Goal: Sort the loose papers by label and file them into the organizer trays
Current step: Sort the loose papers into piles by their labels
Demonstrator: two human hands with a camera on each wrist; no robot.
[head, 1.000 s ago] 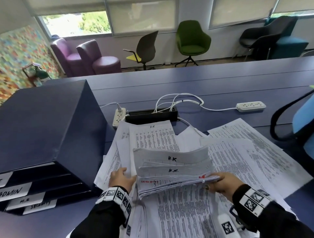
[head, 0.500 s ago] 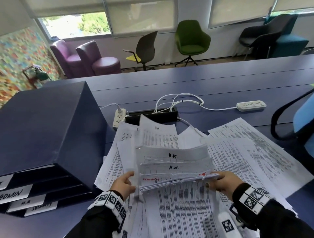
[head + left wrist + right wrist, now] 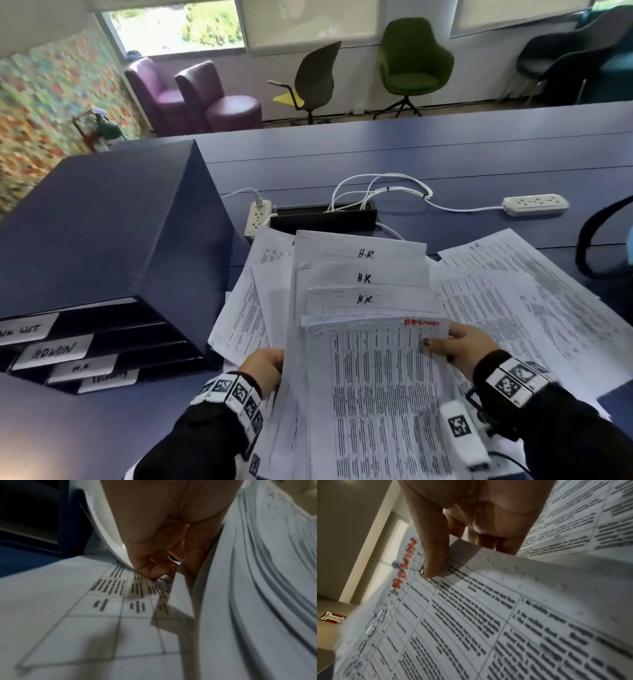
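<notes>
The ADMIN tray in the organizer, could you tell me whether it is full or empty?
Cannot tell. The ADMIN tray shows only its label and a dark slot in the head view; its inside is hidden.

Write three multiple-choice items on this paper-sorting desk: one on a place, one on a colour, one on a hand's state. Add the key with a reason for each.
1. Where does the dark blue organizer with labelled trays stand, seen from the head camera?
A. left of the papers
B. right of the papers
C. on the green chair

2. What colour is the handwritten label on the top printed sheet?
A. black
B. green
C. red

3. What is the right hand doing?
A. resting flat on the table
B. pinching the top sheet's corner
C. holding the power strip

Key: 1 A, it sits at the left edge of the paper pile; 2 C, the corner word is in red ink; 3 B, the thumb lies on top with fingers beneath in the right wrist view.
</notes>
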